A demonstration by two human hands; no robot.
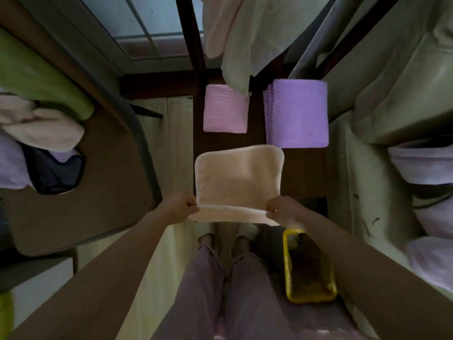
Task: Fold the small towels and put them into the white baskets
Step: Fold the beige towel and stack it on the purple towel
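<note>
A small peach towel (239, 175) is stretched flat in front of me, its far half over the dark wooden table (304, 173). My left hand (180, 207) pinches the near left corner and my right hand (282, 208) pinches the near right corner, with the near edge taut between them. A folded pink towel (224, 110) and a folded purple towel (297, 114) lie farther back on the table. No white basket is clearly visible.
A brown chair (81, 192) at left carries a heap of unfolded cloths (36, 133). Pale garments (245, 33) hang above the table's far end. A yellow container (308, 266) sits on the floor by my right leg. A pale sofa (404, 106) with lilac cloths stands at right.
</note>
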